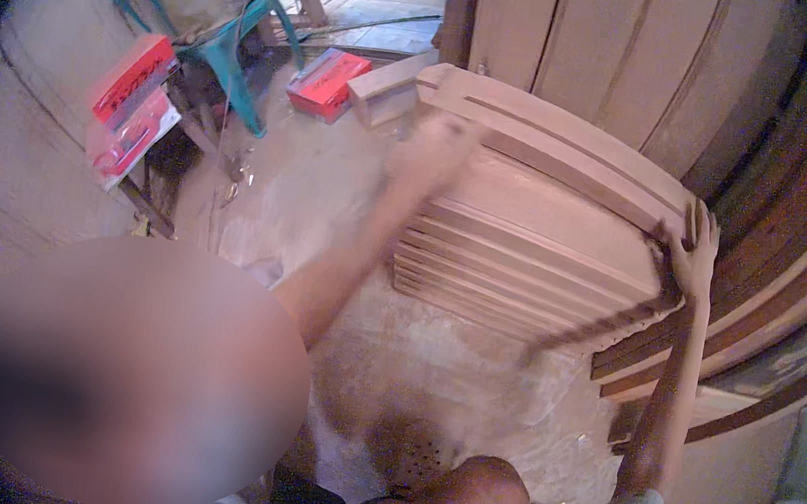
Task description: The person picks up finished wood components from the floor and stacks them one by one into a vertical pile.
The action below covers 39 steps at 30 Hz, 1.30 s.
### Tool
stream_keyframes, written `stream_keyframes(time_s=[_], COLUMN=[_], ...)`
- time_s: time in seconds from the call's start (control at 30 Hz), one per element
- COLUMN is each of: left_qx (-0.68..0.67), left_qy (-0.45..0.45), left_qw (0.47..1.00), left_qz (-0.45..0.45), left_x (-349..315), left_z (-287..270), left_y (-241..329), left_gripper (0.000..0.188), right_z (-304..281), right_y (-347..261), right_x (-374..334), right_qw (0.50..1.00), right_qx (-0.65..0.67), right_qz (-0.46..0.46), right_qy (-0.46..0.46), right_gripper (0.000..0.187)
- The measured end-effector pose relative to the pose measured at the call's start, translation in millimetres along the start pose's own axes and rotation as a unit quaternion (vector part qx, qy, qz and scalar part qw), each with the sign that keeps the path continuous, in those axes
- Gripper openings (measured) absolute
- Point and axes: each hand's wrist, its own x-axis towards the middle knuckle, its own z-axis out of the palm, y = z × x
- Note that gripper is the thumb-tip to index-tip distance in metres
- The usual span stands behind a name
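A pale wooden panel point(540, 203) with a thick top rail and several parallel slats along its lower part stands in front of me. At the rail's right end, my right hand point(694, 249) grips the edge, its thumb on the near side and its fingers over the far side. My left hand point(445, 144) is at the left end of the same rail, smeared by motion. Its fingers cannot be made out, nor whether it holds anything. Beside that end lies a short wooden piece point(388, 92). A blurred oval hides the lower left, including the start of my left arm.
Tall wooden boards point(589, 53) stand behind the panel, with darker planks point(746, 334) stacked at right. A green plastic chair point(226, 79) bears a dusty slab. One red box point(329, 82) sits near it; another point(135, 78) is at far left. The floor point(468, 381) looks dusty.
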Motion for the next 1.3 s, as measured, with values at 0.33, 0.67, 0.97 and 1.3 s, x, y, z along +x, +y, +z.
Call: stream_keyframes(time_s=[0.33,0.67,0.97,1.3], left_qx=[0.255,0.260,0.249,0.298], left_qy=[0.146,0.148,0.153,0.195], left_qw=[0.954,0.952,0.952,0.925], left_qz=[0.053,0.060,0.090,0.132], left_x=[72.2,54.5,61.8,34.6], left_z=[-16.6,-1.8,-11.8,-61.9], left_y=[-70.3,-52.7,-59.5,-36.2], left_gripper=[0.117,0.104,0.095,0.065], right_z=[0.0,13.7,11.7,10.0], right_y=[-20.4,31.1,9.4,-25.0], right_x=[-6.4,11.8,16.4,-10.4], right_qw=[0.941,0.987,0.987,0.985], right_qx=[0.243,0.054,0.089,0.056], right_qz=[0.223,0.128,0.122,-0.143], right_qy=[-0.073,-0.078,-0.052,0.074], right_gripper=[0.104,0.113,0.099,0.050])
